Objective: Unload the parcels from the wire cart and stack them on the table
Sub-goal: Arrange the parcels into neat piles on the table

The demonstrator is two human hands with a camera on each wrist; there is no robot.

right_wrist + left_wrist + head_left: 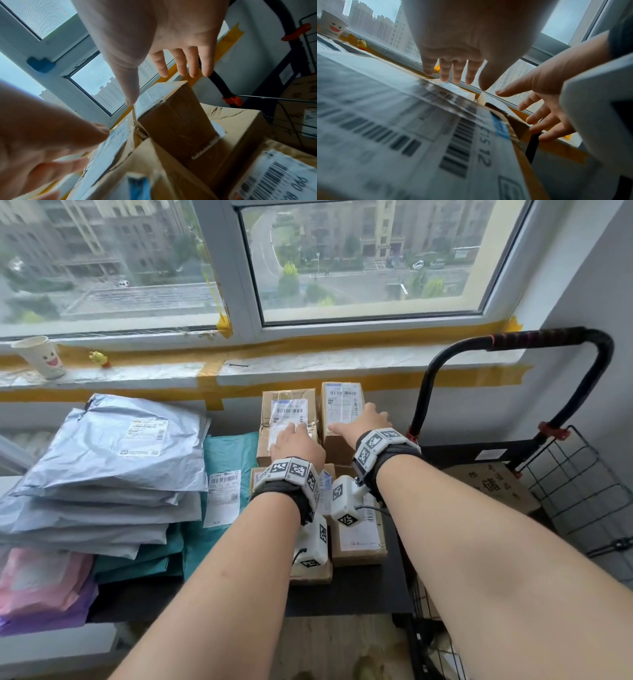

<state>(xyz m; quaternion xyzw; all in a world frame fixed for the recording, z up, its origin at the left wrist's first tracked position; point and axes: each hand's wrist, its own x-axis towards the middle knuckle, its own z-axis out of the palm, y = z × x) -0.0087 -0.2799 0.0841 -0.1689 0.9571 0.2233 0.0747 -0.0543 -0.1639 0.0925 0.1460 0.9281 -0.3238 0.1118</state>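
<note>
2 cardboard boxes stand side by side at the back of the dark surface (359,594), just under the windowsill (308,364): the left box (286,419) with a crumpled, taped top and the right box (339,409), which is slightly taller. Both carry white shipping labels. They sit on top of other cardboard parcels (359,546) lying nearer the person.

The left hand (296,441) lies over the label of the left box, fingers straight and spread, holding nothing; the left wrist view shows the fingers (455,70) extended just above the box top, and whether they touch it cannot be told. The right hand (363,422) reaches over the right box, likewise flat and spread with nothing gripped; in the right wrist view its thumb tip (130,100) is at the box's upper edge.

To the left on the surface lies a pile of grey mailer bags (109,467) over teal bags (226,474), with pink and purple bags (41,587) in front. The wire cart (575,491) stands to the right of the surface, its black handle (513,340) rising beside the wall, with a brown box (493,487) inside it. A paper cup (41,356) with a smiling face and a small yellow toy (99,358) sit on the windowsill.
</note>
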